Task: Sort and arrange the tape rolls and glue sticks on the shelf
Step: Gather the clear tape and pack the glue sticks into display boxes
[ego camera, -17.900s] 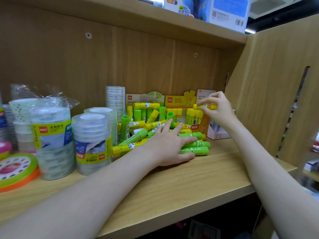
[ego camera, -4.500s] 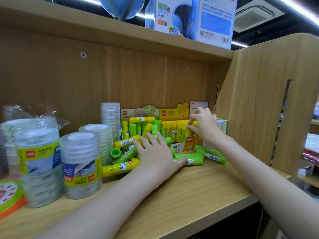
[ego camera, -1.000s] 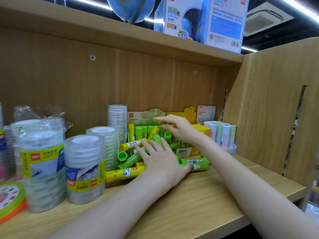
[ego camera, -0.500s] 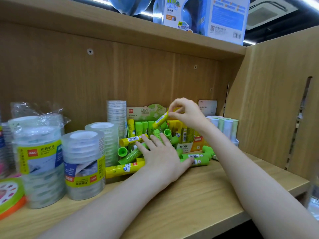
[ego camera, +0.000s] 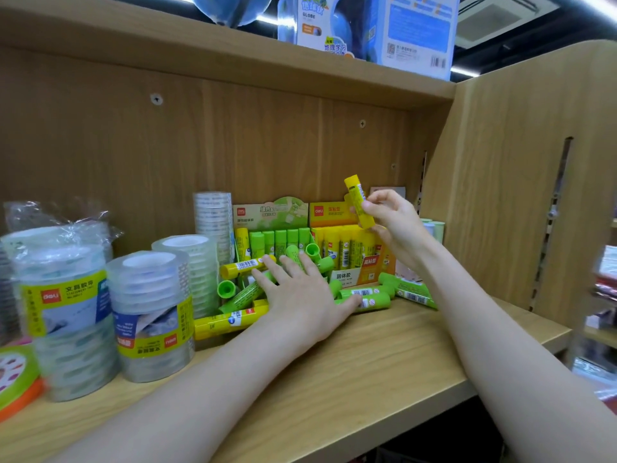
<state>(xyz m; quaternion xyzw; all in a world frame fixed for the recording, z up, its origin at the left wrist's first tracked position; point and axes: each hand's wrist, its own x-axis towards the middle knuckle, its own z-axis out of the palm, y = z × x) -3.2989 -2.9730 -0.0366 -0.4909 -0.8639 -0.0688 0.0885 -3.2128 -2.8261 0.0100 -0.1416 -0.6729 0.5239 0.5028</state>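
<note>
A heap of loose green and yellow glue sticks point(ego camera: 240, 297) lies on the wooden shelf point(ego camera: 350, 379). My left hand point(ego camera: 300, 295) rests flat on the heap with its fingers spread. My right hand point(ego camera: 394, 222) pinches one yellow glue stick point(ego camera: 359, 200) and holds it nearly upright above the yellow display box point(ego camera: 354, 259), which is packed with upright yellow sticks. A green display box point(ego camera: 270, 225) to its left holds upright green sticks. Wrapped stacks of clear tape rolls point(ego camera: 153, 312) stand at the left.
A taller tape stack point(ego camera: 213, 218) stands against the back panel. A green and orange tape roll point(ego camera: 16, 379) lies at the far left. Pale glue sticks point(ego camera: 434, 228) stand behind my right wrist. The side panel point(ego camera: 521, 195) closes the shelf on the right. Globe boxes point(ego camera: 384, 28) sit above.
My right hand has lifted the yellow glue stick up and to the right, and turned it from slanted to nearly upright, above the yellow box. My left hand stays on the heap.
</note>
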